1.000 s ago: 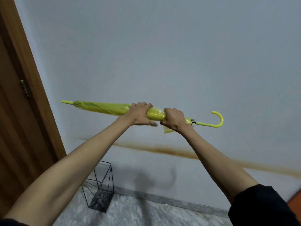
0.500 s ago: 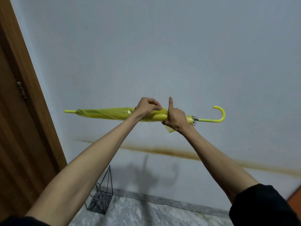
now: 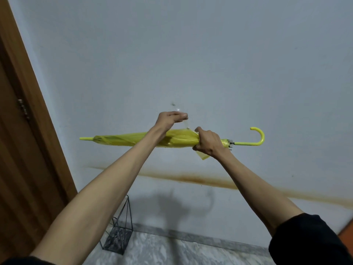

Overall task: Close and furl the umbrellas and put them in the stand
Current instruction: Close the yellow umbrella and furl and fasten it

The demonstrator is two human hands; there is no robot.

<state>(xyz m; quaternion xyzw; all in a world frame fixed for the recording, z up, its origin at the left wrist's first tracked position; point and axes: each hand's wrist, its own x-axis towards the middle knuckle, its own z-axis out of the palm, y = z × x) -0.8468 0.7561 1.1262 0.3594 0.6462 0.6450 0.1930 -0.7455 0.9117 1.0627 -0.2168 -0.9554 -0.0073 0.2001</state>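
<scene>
A closed yellow umbrella (image 3: 122,140) lies level in the air before the wall, tip to the left and hooked handle (image 3: 258,136) to the right. My right hand (image 3: 208,141) grips the rolled canopy near the handle end. My left hand (image 3: 171,118) is raised just above the canopy and pinches a thin clear strap that runs down to the umbrella. A loose flap of yellow canopy hangs below my right wrist. The black wire umbrella stand (image 3: 119,237) stands on the floor by the wall, below my left forearm.
A brown wooden door and frame (image 3: 24,150) fill the left side. The pale wall (image 3: 210,54) carries a long rust-coloured stain. Grey marbled floor (image 3: 181,251) lies below. An orange edge shows at the far right.
My left hand has come off the canopy and lifted, pulling the strap upward. My right hand's raised finger has closed round the canopy. The umbrella has levelled out.
</scene>
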